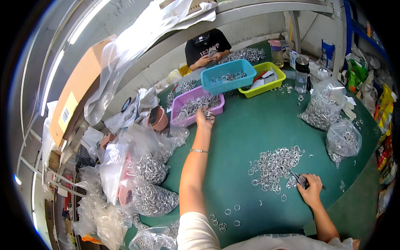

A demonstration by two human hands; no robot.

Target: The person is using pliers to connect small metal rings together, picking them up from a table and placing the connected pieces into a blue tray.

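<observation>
My left arm reaches forward, and my left hand point(204, 118) is curled around several silver metal rings point(207, 113) at the near edge of a purple basket point(218, 109). More small metal pieces point(196, 105) fill that basket. At the right, my right hand point(310, 190) is closed on a pair of pliers point(301, 181) with dark handles. The pliers' tips point at the right side of a loose pile of metal rings point(273, 168) on the green table. A few single rings point(228, 211) lie apart, nearer to me.
Behind the purple basket are a blue basket point(228, 86) and a yellow-green one point(266, 88). Clear bags of rings point(154, 200) crowd the left; two more bags point(342, 139) sit at the right near a bottle point(301, 76). Another person point(207, 48) sits across the green table point(246, 129).
</observation>
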